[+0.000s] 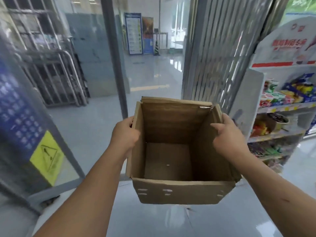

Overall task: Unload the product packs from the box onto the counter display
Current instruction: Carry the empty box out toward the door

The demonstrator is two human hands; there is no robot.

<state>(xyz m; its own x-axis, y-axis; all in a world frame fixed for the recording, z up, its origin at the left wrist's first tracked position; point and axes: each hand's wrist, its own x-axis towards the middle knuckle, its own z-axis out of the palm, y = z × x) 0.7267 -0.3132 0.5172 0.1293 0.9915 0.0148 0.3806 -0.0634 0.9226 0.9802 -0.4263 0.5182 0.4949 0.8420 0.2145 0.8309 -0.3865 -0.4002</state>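
Holding the open cardboard box [172,151] up in front of me, my left hand [125,132] clamps its left wall and my right hand [227,134] its right wall, fingers closed over the rims; inside shows only bare cardboard.

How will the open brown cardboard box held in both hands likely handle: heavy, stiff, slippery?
The brown cardboard box is probably light: its inside looks empty. Its walls likely flex, since the rim bows. The left hand and right hand grip opposite walls, so slipping seems unlikely.

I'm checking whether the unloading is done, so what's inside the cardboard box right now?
The cardboard box shows only bare brown walls and floor; no product packs. A tiny pale speck lies on the floor. The bottom strip just behind the near wall is hidden.
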